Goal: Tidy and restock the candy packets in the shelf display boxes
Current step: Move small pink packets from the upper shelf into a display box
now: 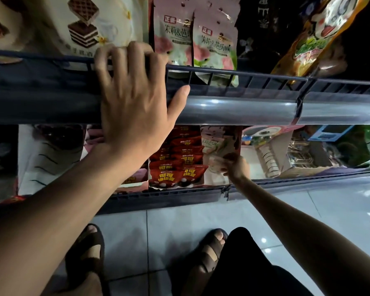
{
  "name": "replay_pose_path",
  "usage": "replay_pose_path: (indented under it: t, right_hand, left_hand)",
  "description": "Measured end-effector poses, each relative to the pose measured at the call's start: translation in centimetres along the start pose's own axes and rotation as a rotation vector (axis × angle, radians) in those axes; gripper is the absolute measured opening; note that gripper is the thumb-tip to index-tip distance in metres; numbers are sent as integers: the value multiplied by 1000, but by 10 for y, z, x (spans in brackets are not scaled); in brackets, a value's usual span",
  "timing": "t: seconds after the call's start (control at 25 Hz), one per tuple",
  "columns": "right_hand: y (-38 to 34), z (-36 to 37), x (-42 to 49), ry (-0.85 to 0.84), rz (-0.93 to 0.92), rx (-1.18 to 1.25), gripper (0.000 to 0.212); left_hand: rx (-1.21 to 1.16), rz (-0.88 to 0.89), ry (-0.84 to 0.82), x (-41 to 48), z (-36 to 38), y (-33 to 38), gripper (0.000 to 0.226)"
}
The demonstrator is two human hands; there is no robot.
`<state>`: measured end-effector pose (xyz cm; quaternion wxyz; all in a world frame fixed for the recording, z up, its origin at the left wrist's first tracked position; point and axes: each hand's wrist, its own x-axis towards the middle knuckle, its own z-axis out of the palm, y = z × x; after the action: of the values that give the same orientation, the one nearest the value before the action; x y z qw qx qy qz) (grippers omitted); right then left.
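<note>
My left hand (135,97) rests on the dark front rail (233,75) of the upper shelf, fingers hooked over it and thumb spread. Down on the lower shelf, my right hand (236,167) pinches a pink-and-white candy packet (219,146) standing in its display box. Left of it, a red display box (175,163) holds several red packets in rows. On the upper shelf, two matching pink-and-white candy packets (194,39) stand behind the rail.
A wafer bag (83,24) stands left on the upper shelf, an orange bag (320,33) at right. The lower shelf also holds a white box (47,157) and toy packs (267,150). Its rail (169,197) edges a tiled floor (308,210) where my sandalled feet stand.
</note>
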<state>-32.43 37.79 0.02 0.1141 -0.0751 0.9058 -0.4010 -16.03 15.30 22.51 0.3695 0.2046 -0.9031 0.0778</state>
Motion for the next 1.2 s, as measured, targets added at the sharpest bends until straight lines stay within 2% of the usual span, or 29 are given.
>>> replay_pose_path:
  t: [0.12,0.2,0.28,0.44,0.6,1.2]
  right_hand:
    - [-11,-14,-4,60,-128,-336,23]
    - [-17,-15,-3,9,-181,-493,23]
    - [-22,-7,-2,-61,-157,-562,19]
    - [-26,5,7,-49,-142,-532,11]
    - [-35,3,34,35,-210,-455,14]
    - [-29,17,55,-11,-192,-413,18]
  left_hand:
    - [3,2,10,1,-1,0,58]
    - [-8,8,1,1,-2,0,57]
    - [-19,14,5,0,-3,0,57]
    - [-24,15,8,0,-2,-1,58]
    - [-9,12,20,0,1,-2,58]
    - [0,6,17,-1,0,-1,59]
